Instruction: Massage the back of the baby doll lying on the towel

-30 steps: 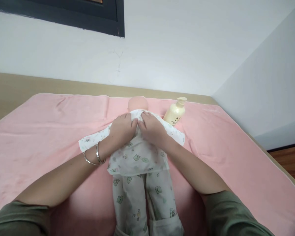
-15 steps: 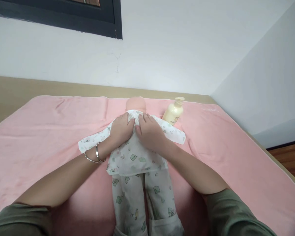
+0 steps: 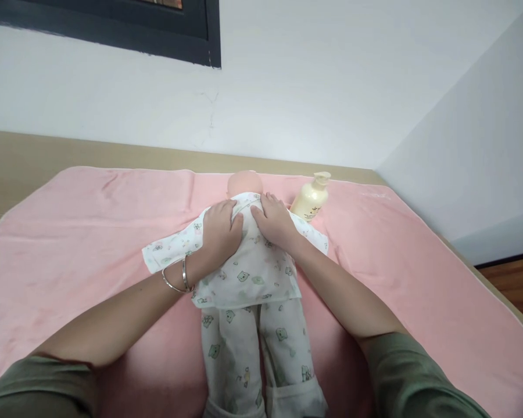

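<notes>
A doll [image 3: 244, 183] in a white printed top [image 3: 248, 284] and matching trousers [image 3: 235, 354] lies on a pink cloth, its head toward the wall. On the upper left of the top rests my left hand [image 3: 222, 229], thumb apart from the fingers, with bangles at the wrist. My right hand [image 3: 276, 220] lies on the upper right of the top, its thumb spread too. Both palms are pressed flat on the fabric near the doll's shoulders. The sleeves stretch out to either side.
A cream pump bottle [image 3: 310, 198] leans beyond the right sleeve. The pink cloth [image 3: 91, 232] covers a wooden surface [image 3: 35, 152] that meets a white wall [image 3: 296, 87]. A dark window frame [image 3: 178, 35] is at the upper left.
My hands have moved apart, from the middle of the neckline outward to the shoulders. More of the top's chest shows between them.
</notes>
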A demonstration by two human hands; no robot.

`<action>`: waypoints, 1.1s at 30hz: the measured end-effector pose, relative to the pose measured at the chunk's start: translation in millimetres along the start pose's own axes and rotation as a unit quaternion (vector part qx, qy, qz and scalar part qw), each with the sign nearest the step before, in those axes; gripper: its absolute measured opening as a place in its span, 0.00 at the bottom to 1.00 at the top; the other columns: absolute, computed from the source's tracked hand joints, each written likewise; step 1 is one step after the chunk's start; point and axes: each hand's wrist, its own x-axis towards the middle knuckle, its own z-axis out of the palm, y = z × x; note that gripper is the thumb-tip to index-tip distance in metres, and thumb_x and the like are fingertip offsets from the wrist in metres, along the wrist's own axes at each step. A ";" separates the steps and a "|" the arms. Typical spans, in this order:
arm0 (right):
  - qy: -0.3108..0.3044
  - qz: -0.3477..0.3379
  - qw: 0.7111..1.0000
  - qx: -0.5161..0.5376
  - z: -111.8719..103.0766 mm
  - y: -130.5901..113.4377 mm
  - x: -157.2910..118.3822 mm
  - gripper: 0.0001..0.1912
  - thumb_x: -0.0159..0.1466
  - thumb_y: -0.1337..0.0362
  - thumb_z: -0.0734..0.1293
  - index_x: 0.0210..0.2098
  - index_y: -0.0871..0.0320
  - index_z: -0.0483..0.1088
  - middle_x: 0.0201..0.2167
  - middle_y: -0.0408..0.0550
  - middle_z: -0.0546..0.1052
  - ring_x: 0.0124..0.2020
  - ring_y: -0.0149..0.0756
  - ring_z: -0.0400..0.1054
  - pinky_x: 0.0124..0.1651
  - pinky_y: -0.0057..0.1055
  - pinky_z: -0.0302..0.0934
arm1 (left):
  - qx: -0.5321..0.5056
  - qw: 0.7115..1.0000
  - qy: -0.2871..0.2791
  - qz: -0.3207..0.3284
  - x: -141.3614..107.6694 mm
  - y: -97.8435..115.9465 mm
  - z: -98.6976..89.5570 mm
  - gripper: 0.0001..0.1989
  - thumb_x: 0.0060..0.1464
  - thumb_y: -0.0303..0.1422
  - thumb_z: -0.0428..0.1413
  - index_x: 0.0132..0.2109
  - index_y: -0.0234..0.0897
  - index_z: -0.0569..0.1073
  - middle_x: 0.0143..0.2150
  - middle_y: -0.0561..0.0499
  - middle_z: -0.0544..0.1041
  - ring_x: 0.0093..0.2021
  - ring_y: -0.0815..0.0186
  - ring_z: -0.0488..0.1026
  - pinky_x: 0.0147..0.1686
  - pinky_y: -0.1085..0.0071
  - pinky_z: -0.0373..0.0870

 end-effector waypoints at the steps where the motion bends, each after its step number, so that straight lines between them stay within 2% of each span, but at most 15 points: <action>1: 0.013 -0.010 1.000 0.009 -2.7 -3.4 -4.5 0.32 0.71 0.57 0.55 0.67 0.72 0.59 0.70 0.69 0.61 0.72 0.57 0.52 0.73 0.56 0.45 | -0.005 1.000 0.000 -0.003 -0.2 0.4 -0.6 0.22 0.61 0.36 0.43 0.56 0.32 0.73 0.55 0.39 0.77 0.56 0.50 0.73 0.60 0.53 0.66; 4: 0.075 -0.073 0.993 0.051 -11.8 -15.9 -19.5 0.28 0.68 0.62 0.57 0.65 0.66 0.63 0.67 0.60 0.67 0.70 0.49 0.58 0.75 0.54 0.43 | -0.012 1.000 -0.004 -0.011 -0.2 2.2 -3.1 0.21 0.61 0.36 0.43 0.55 0.35 0.73 0.53 0.40 0.78 0.55 0.51 0.73 0.58 0.53 0.67; 7: 0.136 -0.121 0.982 0.049 -11.5 -24.3 -29.4 0.26 0.67 0.66 0.55 0.63 0.60 0.66 0.68 0.53 0.67 0.71 0.44 0.57 0.75 0.53 0.41 | -0.016 1.000 -0.005 -0.015 0.5 2.7 -4.1 0.21 0.61 0.36 0.44 0.54 0.36 0.73 0.52 0.41 0.79 0.54 0.51 0.73 0.57 0.53 0.67; 9: 0.126 -0.128 0.983 0.026 -4.4 -26.0 -31.5 0.26 0.68 0.67 0.54 0.62 0.62 0.68 0.68 0.55 0.66 0.72 0.46 0.55 0.74 0.54 0.43 | -0.019 1.000 -0.006 -0.011 1.1 1.8 -3.7 0.21 0.60 0.36 0.43 0.53 0.36 0.73 0.51 0.41 0.79 0.53 0.51 0.73 0.56 0.54 0.67; 13: 0.054 -0.127 0.990 0.015 4.6 -25.5 -31.0 0.27 0.71 0.64 0.52 0.65 0.67 0.64 0.70 0.62 0.63 0.73 0.50 0.52 0.73 0.54 0.48 | -0.021 1.000 -0.018 -0.005 1.7 -0.2 -2.9 0.18 0.59 0.34 0.43 0.49 0.37 0.74 0.47 0.42 0.79 0.49 0.52 0.73 0.52 0.55 0.68; 15: 0.069 -0.126 0.989 0.031 0.3 -26.0 -32.0 0.27 0.71 0.64 0.53 0.66 0.64 0.63 0.71 0.58 0.62 0.73 0.48 0.52 0.73 0.53 0.48 | -0.020 1.000 -0.016 -0.005 1.2 0.2 -3.4 0.18 0.59 0.33 0.44 0.48 0.38 0.74 0.47 0.42 0.79 0.49 0.52 0.73 0.52 0.55 0.68; 17: 0.109 -0.127 0.985 0.042 -5.3 -26.7 -33.4 0.27 0.70 0.65 0.53 0.67 0.62 0.63 0.71 0.54 0.61 0.74 0.46 0.50 0.74 0.52 0.47 | -0.018 1.000 -0.011 -0.008 0.6 1.3 -4.3 0.17 0.58 0.33 0.45 0.48 0.39 0.75 0.47 0.42 0.79 0.50 0.52 0.73 0.52 0.56 0.68; 19: 0.135 -0.127 0.982 0.036 -6.5 -26.7 -33.7 0.28 0.69 0.67 0.53 0.67 0.61 0.62 0.72 0.53 0.60 0.74 0.45 0.49 0.74 0.53 0.46 | -0.017 1.000 -0.011 -0.010 0.3 2.7 -5.4 0.16 0.58 0.32 0.45 0.47 0.39 0.75 0.45 0.43 0.79 0.49 0.52 0.73 0.51 0.56 0.67; 21: 0.117 -0.132 0.984 0.020 -2.4 -25.6 -32.1 0.28 0.68 0.67 0.54 0.66 0.64 0.64 0.71 0.57 0.61 0.74 0.47 0.49 0.74 0.54 0.46 | -0.019 1.000 -0.014 -0.011 0.8 3.6 -6.4 0.16 0.58 0.32 0.45 0.46 0.39 0.75 0.44 0.43 0.79 0.49 0.52 0.73 0.51 0.56 0.67; 25: 0.030 -0.145 0.989 0.001 3.5 -22.6 -26.9 0.26 0.68 0.67 0.55 0.64 0.66 0.66 0.69 0.62 0.64 0.72 0.51 0.53 0.72 0.55 0.48 | -0.021 0.999 -0.031 -0.009 2.2 4.1 -7.4 0.16 0.58 0.32 0.44 0.45 0.39 0.74 0.44 0.44 0.79 0.47 0.53 0.73 0.49 0.57 0.68; 27: 0.035 -0.147 0.988 0.016 0.6 -21.5 -25.6 0.27 0.68 0.66 0.56 0.64 0.66 0.66 0.70 0.61 0.62 0.73 0.50 0.52 0.72 0.53 0.50 | -0.016 0.999 -0.030 -0.010 2.1 3.9 -7.2 0.16 0.58 0.32 0.44 0.45 0.39 0.74 0.45 0.43 0.78 0.47 0.53 0.73 0.49 0.57 0.68; 31: 0.099 -0.148 0.983 0.035 -1.8 -19.3 -24.1 0.29 0.67 0.67 0.56 0.66 0.66 0.62 0.72 0.59 0.58 0.75 0.48 0.46 0.74 0.53 0.46 | -0.011 1.000 -0.024 -0.008 2.1 2.9 -5.9 0.16 0.58 0.33 0.44 0.47 0.38 0.74 0.46 0.43 0.78 0.49 0.53 0.73 0.50 0.57 0.68; 33: 0.077 -0.159 0.984 0.024 1.1 -18.3 -23.0 0.28 0.67 0.67 0.56 0.66 0.65 0.63 0.71 0.60 0.60 0.74 0.49 0.48 0.74 0.55 0.45 | -0.014 1.000 -0.025 -0.003 2.6 2.1 -5.4 0.17 0.58 0.33 0.44 0.47 0.38 0.74 0.46 0.43 0.79 0.48 0.52 0.73 0.50 0.56 0.68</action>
